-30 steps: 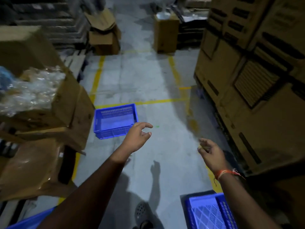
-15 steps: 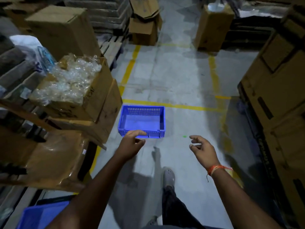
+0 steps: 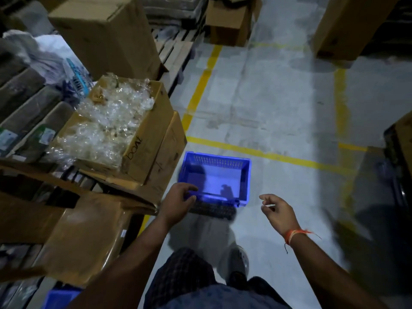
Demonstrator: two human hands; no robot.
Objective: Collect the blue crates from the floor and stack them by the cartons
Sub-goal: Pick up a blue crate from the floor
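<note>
An empty blue crate (image 3: 217, 175) with slotted walls sits on the grey floor just in front of me, next to a stack of cartons (image 3: 153, 150). My left hand (image 3: 178, 200) is on the crate's near-left rim, fingers curled over the edge. My right hand (image 3: 277, 211) hovers off the crate's near-right corner, fingers apart and holding nothing. A corner of another blue crate (image 3: 60, 298) shows at the bottom left, partly hidden by my left arm.
An open carton of clear plastic wrap (image 3: 107, 126) tops the stack on the left, with wooden pallets behind. Yellow floor lines (image 3: 267, 156) cross the aisle. More cartons (image 3: 231, 21) stand at the far end and a tall one (image 3: 347, 25) at the top right. My foot (image 3: 237, 262) is below the crate.
I have stepped closer to the crate. My left hand moved forward from above the floor onto its near rim. My right hand stays open beside it.
</note>
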